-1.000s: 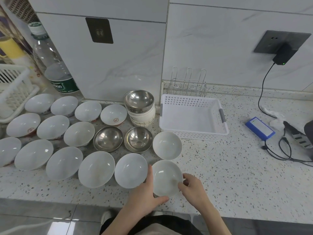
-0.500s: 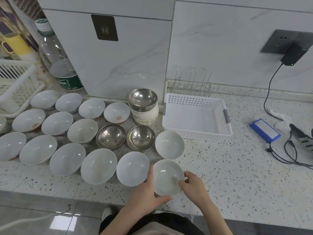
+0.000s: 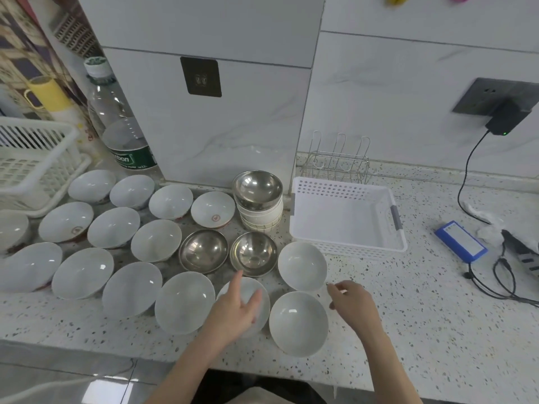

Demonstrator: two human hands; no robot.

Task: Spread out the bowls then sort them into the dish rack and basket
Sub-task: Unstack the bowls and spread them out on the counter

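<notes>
Nearest you, the front row of white bowls sits close to the bench (image 3: 408, 330) edge; the white bowl (image 3: 298, 322) between your wrists is the likeliest to be swept off if a forearm drags back carelessly. Your left hand (image 3: 237, 309) hovers over the neighbouring bowl (image 3: 261, 313), fingers loosely spread and holding nothing; your right hand (image 3: 350, 298) is just beside another white bowl (image 3: 302, 265), fingers loosely curled and empty. The bowls lie rim to rim, so lifting one at a slant could knock the next and chip it. Farther back, the remaining stack (image 3: 259, 208) with a steel bowl on top could topple if you grab it one-handed. The basket (image 3: 347, 220) is light and may skid. The wire dish rack (image 3: 338, 161) behind it is small and may tip.
</notes>
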